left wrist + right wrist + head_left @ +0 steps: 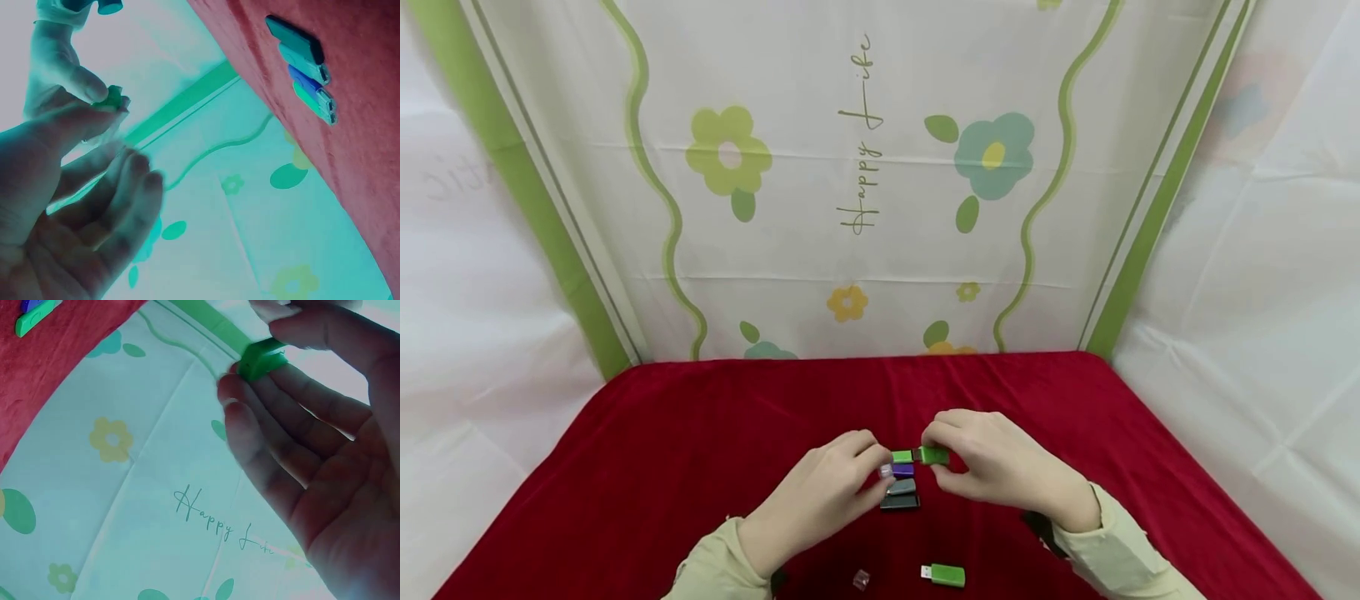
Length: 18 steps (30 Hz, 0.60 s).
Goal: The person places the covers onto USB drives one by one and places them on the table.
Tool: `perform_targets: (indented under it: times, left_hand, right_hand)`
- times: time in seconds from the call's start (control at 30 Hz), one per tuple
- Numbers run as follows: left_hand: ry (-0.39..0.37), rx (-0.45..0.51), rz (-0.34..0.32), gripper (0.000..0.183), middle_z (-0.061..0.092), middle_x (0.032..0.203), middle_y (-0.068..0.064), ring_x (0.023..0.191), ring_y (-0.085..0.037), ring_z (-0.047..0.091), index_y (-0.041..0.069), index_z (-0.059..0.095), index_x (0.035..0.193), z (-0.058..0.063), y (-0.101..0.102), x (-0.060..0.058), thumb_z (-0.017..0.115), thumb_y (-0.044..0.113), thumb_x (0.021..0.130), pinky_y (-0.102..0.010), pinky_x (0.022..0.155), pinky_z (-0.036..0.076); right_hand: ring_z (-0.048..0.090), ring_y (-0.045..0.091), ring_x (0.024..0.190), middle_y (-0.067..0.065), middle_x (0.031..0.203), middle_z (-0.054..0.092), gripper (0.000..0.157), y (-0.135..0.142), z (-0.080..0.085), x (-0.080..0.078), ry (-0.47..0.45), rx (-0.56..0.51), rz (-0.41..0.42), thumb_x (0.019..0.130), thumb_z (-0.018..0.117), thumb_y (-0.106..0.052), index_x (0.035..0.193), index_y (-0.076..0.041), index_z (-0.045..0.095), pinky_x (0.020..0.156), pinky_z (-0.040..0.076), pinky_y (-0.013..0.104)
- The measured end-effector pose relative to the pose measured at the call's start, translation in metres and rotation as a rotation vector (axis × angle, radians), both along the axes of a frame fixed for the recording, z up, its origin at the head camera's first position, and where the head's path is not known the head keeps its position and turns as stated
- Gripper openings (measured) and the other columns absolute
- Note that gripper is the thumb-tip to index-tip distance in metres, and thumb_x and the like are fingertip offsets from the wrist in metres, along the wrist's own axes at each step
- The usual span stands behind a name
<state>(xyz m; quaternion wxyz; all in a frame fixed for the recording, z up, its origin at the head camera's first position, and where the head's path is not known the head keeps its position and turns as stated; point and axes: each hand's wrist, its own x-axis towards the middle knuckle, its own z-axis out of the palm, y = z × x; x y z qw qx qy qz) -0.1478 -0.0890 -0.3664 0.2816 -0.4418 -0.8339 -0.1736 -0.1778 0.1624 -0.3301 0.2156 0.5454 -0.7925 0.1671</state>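
Note:
In the head view my right hand pinches a green USB flash drive between thumb and fingertips, its tip toward the left. The drive also shows in the right wrist view, partly covered by the thumb. My left hand is close by on the left, fingers loosely bent, thumb and forefinger apart, with nothing visible held. Below the hands, a row on the cloth has a green drive, a purple drive, a grey drive and a black drive. Left fingertips hide part of it.
Nearer to me lie an uncapped green USB drive and a loose clear cap. A red velvet cloth covers the table. White printed curtains enclose the back and both sides.

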Motion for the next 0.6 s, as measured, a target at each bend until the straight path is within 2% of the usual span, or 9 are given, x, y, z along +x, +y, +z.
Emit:
perform_targets:
  times: [0.17, 0.3, 0.43, 0.6]
  left_hand:
    - [0.044, 0.105, -0.002, 0.023, 0.058, 0.096, 0.002, 0.081, -0.007, 0.054, 0.009, 0.068, 0.100, 0.0070, 0.0021, 0.0030, 0.081, 0.012, 0.081, -0.011, 0.063, 0.047]
    - [0.043, 0.157, 0.002, 0.024, 0.058, 0.099, 0.002, 0.077, -0.006, 0.054, 0.009, 0.068, 0.102, 0.0073, 0.0046, 0.0047, 0.080, 0.011, 0.081, -0.009, 0.060, 0.045]
    - [0.033, 0.184, -0.002, 0.024, 0.058, 0.099, 0.002, 0.070, -0.004, 0.051, 0.010, 0.067, 0.102, 0.0064, 0.0059, 0.0056, 0.080, 0.010, 0.082, -0.007, 0.057, 0.041]
    - [0.022, 0.180, -0.008, 0.022, 0.057, 0.099, 0.002, 0.069, -0.003, 0.052, 0.010, 0.067, 0.103, 0.0057, 0.0070, 0.0062, 0.078, 0.010, 0.084, -0.007, 0.057, 0.041]
  right_hand:
    - [0.045, 0.000, 0.062, -0.008, 0.084, 0.056, 0.021, -0.0009, -0.0008, 0.0010, -0.002, -0.033, -0.002, 0.074, 0.074, -0.005, 0.090, -0.013, 0.063, 0.054, 0.036, 0.008]
    - [0.044, -0.001, 0.063, -0.009, 0.085, 0.057, 0.021, -0.0014, -0.0024, 0.0010, -0.010, -0.035, -0.012, 0.074, 0.075, -0.005, 0.091, -0.014, 0.065, 0.055, 0.037, 0.009]
    - [0.043, -0.002, 0.064, -0.009, 0.085, 0.056, 0.022, -0.0021, -0.0038, 0.0002, 0.003, -0.044, 0.004, 0.074, 0.075, -0.005, 0.090, -0.014, 0.064, 0.055, 0.037, 0.009]
    - [0.045, -0.001, 0.063, -0.009, 0.085, 0.055, 0.022, -0.0042, -0.0039, 0.0006, 0.015, -0.051, 0.033, 0.073, 0.075, -0.004, 0.091, -0.013, 0.064, 0.056, 0.038, 0.008]
